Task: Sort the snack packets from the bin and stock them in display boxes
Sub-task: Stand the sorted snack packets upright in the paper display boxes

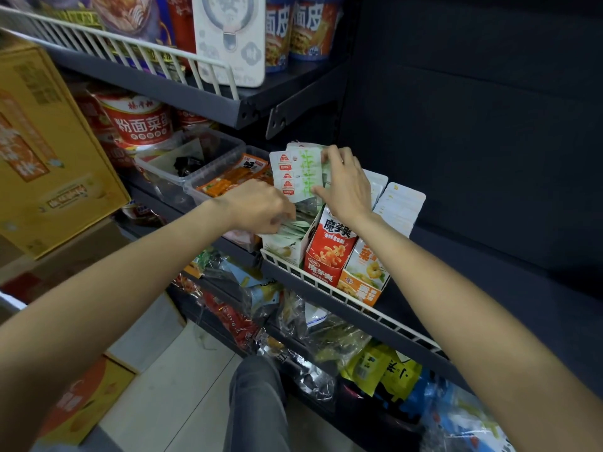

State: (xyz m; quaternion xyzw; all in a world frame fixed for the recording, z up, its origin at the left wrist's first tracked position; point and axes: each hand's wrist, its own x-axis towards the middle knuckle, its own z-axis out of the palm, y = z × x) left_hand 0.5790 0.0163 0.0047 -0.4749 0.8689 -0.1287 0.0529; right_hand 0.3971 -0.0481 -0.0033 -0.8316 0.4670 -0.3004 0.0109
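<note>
Right hand: the right hand (346,187) is at frame centre, thumb and fingers closed around a stack of white-and-green packets (298,174), holding it upright above the boxes.
Left hand: the left hand (261,208) is just left of and below the stack, fingers curled down into the green box (282,246); fingertips are hidden, so I cannot tell whether it holds anything.
Green box: at the left end of the middle shelf's wire rail (329,288), with pale green packets lying in it.
Red box: the red box (329,249) stands just right of the green one, under the right wrist.
Orange box: the orange box (365,275) is beside the red box, further right.
Bins: two clear bins (195,168) in the centre left; the nearer one holds orange packets (225,184).
Upper shelf: noodle cups (140,122) and tubs at upper left.
Lower frame: bagged snacks (326,347) piled below the shelf.
</note>
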